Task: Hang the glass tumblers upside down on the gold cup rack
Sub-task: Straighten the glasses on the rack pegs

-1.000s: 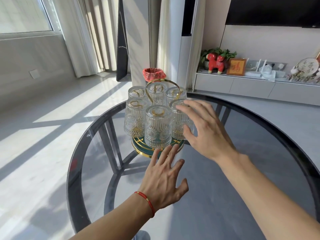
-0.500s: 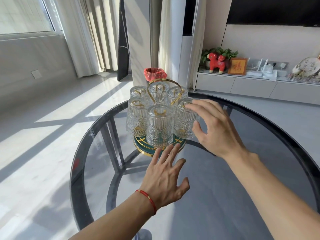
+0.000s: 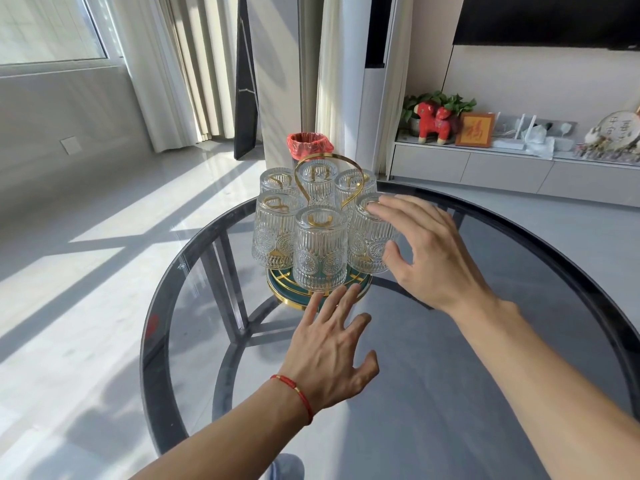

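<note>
Six tumblers point(image 3: 320, 254) fill the rack point(image 3: 318, 292) on a round smoked-glass table point(image 3: 467, 393), both hands point(image 3: 332, 351) spread, empty.

window point(image 3: 48, 27) sunlit | curtains point(image 3: 180, 71) pale | floor point(image 3: 69, 289) grey | cabinet point(image 3: 485, 171) low

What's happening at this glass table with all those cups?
A person is working at a gold cup rack on a round glass table. Six glass tumblers hang upside down on it. The right hand is open around the front right tumbler, fingers over its top. The left hand lies spread by the rack's base, holding nothing.
</note>
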